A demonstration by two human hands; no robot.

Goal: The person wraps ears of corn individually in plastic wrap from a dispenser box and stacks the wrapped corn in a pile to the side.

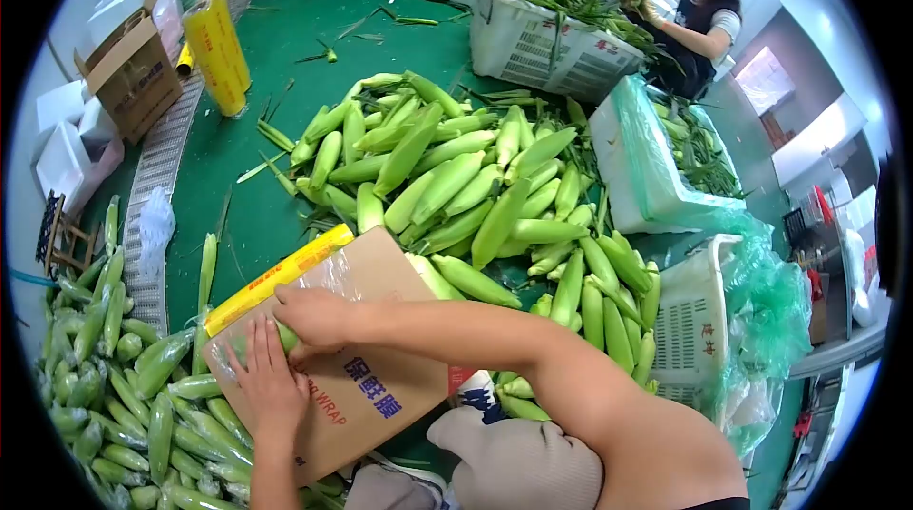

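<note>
An ear of corn [286, 337] in green husk lies on a cardboard box [390, 320] with printed lettering, partly hidden under my hands. My right hand [314, 317] curls its fingers around the ear's near end. Flat on the ear and the box top rests my left hand [268, 379], fingers stretched out. Along the box's far left edge lies a yellow roll of cling film [281, 277], with clear film stretched over the cardboard beside it.
Loose unwrapped corn [456, 186] is heaped beyond the box. Film-wrapped ears [157, 424] pile at lower left. Yellow film rolls [217, 51] stand at upper left. At right are a white crate [689, 320] and a foam box [632, 172]. A co-worker [699, 29] handles husks by another crate [552, 55].
</note>
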